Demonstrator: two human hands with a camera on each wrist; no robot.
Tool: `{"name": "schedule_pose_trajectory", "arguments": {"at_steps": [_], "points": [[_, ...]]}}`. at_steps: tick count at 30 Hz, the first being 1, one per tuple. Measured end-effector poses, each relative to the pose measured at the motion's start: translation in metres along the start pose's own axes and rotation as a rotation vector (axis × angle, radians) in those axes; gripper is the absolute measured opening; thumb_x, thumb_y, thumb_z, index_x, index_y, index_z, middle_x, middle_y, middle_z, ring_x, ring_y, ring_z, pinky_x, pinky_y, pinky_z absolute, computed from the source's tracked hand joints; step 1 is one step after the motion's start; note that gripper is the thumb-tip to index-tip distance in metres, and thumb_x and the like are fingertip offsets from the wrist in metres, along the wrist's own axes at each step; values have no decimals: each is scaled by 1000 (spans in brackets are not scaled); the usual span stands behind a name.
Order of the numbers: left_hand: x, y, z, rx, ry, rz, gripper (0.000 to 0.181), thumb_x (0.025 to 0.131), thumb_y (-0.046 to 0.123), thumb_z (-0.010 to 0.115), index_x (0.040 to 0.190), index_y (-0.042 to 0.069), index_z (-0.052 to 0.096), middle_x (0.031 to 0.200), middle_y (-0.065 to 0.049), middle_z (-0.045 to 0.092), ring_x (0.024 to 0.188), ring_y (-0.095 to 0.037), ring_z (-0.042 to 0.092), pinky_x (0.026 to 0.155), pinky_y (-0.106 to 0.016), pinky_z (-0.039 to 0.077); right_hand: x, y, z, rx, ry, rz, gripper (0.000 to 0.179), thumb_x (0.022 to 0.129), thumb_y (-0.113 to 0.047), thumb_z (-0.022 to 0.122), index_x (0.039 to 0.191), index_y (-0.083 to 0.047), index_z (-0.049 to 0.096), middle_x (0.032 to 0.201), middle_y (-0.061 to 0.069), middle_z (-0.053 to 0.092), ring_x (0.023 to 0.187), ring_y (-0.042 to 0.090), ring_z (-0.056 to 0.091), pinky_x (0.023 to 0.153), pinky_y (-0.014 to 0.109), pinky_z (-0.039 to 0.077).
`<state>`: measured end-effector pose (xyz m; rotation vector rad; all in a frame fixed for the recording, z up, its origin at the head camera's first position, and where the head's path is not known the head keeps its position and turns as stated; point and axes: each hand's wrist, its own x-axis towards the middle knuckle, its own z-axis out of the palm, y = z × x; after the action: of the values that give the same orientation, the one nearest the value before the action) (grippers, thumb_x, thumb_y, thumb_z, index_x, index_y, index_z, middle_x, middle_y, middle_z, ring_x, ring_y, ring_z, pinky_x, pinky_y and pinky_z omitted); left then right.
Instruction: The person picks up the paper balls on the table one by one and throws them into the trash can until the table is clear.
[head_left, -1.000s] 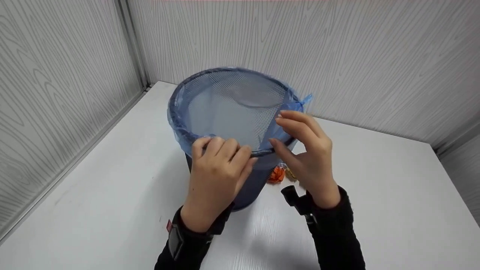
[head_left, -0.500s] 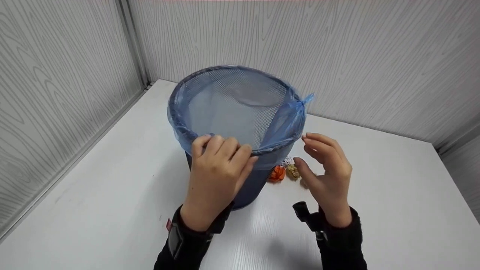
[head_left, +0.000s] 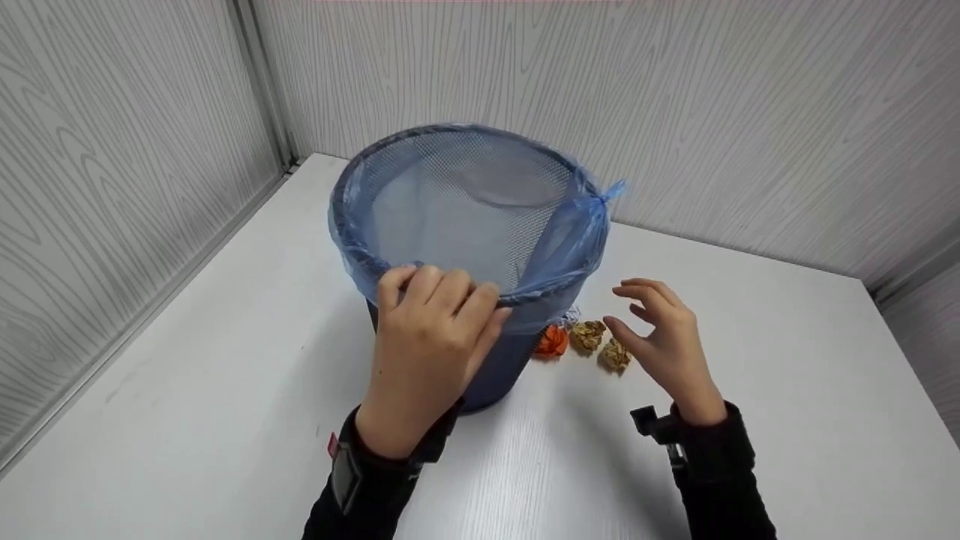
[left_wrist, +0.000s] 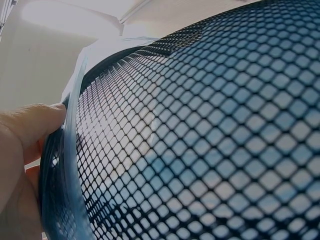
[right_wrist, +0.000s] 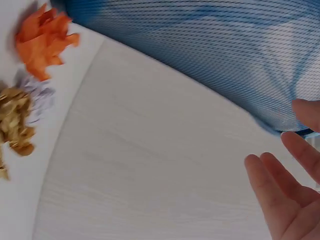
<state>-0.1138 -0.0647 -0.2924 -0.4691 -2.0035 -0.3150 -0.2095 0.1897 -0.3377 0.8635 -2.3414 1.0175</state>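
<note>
A dark mesh wastebasket [head_left: 499, 367] stands on the white table, lined with a translucent blue plastic bag [head_left: 566, 232] folded over its rim. The bag is knotted at the right side of the rim. My left hand [head_left: 431, 337] grips the near rim, its fingers curled over the edge and the bag. In the left wrist view the thumb presses beside the rim of the mesh [left_wrist: 200, 125]. My right hand [head_left: 667, 337] hovers to the right of the basket, fingers loosely bent, holding nothing. Close by lie two yellow-brown crumpled paper balls [head_left: 587, 337].
An orange crumpled paper ball [head_left: 552, 343] and a white one [head_left: 571, 316] lie against the basket's right side, the white one partly hidden. Wood-grain panels [head_left: 600, 97] enclose the table [head_left: 765, 360] at the back and sides.
My right hand has let go of the bag by the rim and moved right and down, away from the basket. The knot and paper balls now show fully. My left hand keeps its grip.
</note>
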Motion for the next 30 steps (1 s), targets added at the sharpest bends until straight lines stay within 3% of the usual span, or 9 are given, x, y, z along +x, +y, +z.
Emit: {"name": "schedule_pose_trajectory", "arguments": {"at_steps": [6,9,13,18,30], "points": [[-1,-1,-1,-3,25,-2,17,87,24,53,83,9,59,72,-4,47,69,-24,43,78,-44,30,1,47,0,-74,-207,276,32,76,-7,67,105,3,58,107,20,53,100,35,51,80,44,44],[-1,-1,-1,-4,37,-4,18,87,25,53,82,9,58,72,-4,47,69,-24,43,78,-44,30,0,61,1,-108,-331,342,39,79,-17,65,110,4,55,111,23,52,99,40,49,80,47,41],[0,-1,-1,-2,48,-2,18,87,25,52,82,9,58,72,-4,46,68,-24,42,77,-44,30,-5,79,5,-131,-465,339,45,78,-25,64,110,5,55,109,25,53,95,45,49,76,47,40],[0,-1,-1,-3,39,-5,18,87,25,52,82,9,58,71,-4,46,69,-24,42,77,-44,30,-7,80,12,-160,-578,408,44,75,-16,66,109,8,54,107,28,53,99,44,48,82,50,37],[0,0,1,-5,19,-9,15,86,23,55,82,9,58,72,-4,46,70,-24,42,78,-44,30,-12,90,25,-178,-583,374,29,69,-6,65,94,7,59,80,12,59,76,28,53,70,42,41]]}}
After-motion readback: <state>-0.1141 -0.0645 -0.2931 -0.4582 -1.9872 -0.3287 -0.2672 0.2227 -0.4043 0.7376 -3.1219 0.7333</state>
